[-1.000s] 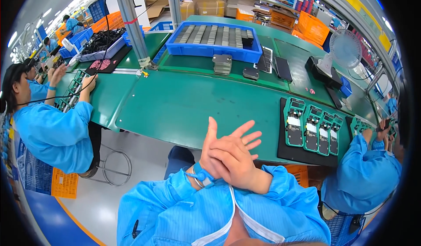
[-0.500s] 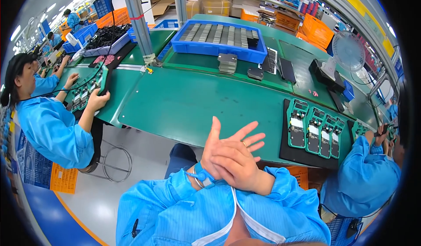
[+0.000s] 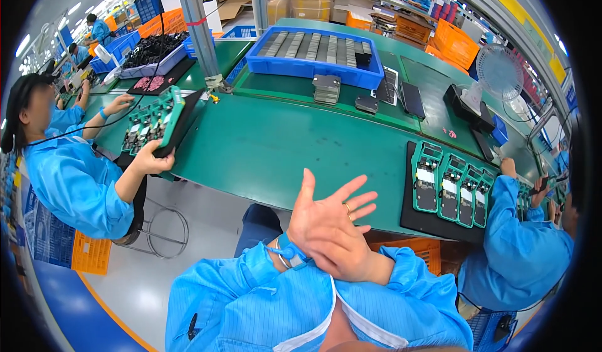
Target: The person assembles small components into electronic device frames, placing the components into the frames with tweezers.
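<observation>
In front of my chest, my left hand (image 3: 306,217) is turned palm up, thumb raised and fingers spread to the right. A blue strap (image 3: 290,251) is around its wrist, and a ring shows on one finger. Across that palm lies my right hand (image 3: 345,251), its fingers stretched flat against it and slightly blurred. Neither hand holds an object. Beyond them is the green worktable (image 3: 269,145). To the right, several green-framed device housings (image 3: 448,186) with circuit boards rest in a row on a black mat (image 3: 407,217).
A blue tray (image 3: 313,69) of grey flat pieces stands at the back, with stacked plates (image 3: 327,90) before it. On the left a co-worker (image 3: 75,157) tilts a black board (image 3: 182,126) of green housings. Another co-worker (image 3: 514,245) sits at right. A metal post (image 3: 197,32) rises at back left.
My right hand has slid slightly down across my left palm. The left co-worker's board of housings has moved right, towards my table. The right co-worker's hand has come up at the table edge.
</observation>
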Demonstrator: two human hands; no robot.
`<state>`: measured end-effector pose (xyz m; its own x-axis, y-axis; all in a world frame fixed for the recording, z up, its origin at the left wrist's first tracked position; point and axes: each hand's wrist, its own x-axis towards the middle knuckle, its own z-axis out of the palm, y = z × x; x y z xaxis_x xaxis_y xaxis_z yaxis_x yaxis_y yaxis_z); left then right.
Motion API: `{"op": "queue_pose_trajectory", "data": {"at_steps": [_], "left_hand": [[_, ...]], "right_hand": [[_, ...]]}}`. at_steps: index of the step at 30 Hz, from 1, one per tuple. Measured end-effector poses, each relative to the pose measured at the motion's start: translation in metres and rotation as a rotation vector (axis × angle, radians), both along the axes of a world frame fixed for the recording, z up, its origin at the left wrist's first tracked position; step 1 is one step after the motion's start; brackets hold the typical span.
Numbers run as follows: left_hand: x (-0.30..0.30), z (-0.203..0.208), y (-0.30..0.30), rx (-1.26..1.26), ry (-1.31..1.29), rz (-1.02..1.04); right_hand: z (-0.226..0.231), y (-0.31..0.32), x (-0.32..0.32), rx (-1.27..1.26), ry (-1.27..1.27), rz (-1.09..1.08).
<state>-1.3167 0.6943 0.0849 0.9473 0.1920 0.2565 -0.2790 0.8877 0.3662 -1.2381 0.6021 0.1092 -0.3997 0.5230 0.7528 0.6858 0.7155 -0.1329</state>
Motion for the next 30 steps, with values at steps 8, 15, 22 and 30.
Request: {"op": "queue_pose_trajectory", "data": {"at_steps": [8, 15, 22, 30], "left_hand": [[-0.004, 0.009, -0.006, -0.002, -0.027, -0.057], [-0.001, 0.006, -0.002, -0.010, 0.061, 0.005], [-0.004, 0.004, -0.002, -0.050, 0.018, -0.048], [-0.002, 0.008, -0.010, -0.015, 0.013, 0.001]], "right_hand": [[0.010, 0.011, -0.009, 0.066, 0.139, -0.104], [-0.002, -0.004, 0.001, -0.025, 0.018, 0.046], [0.009, 0.013, -0.008, 0.042, 0.078, -0.046], [0.002, 0.004, 0.001, -0.035, 0.135, -0.011]]}}
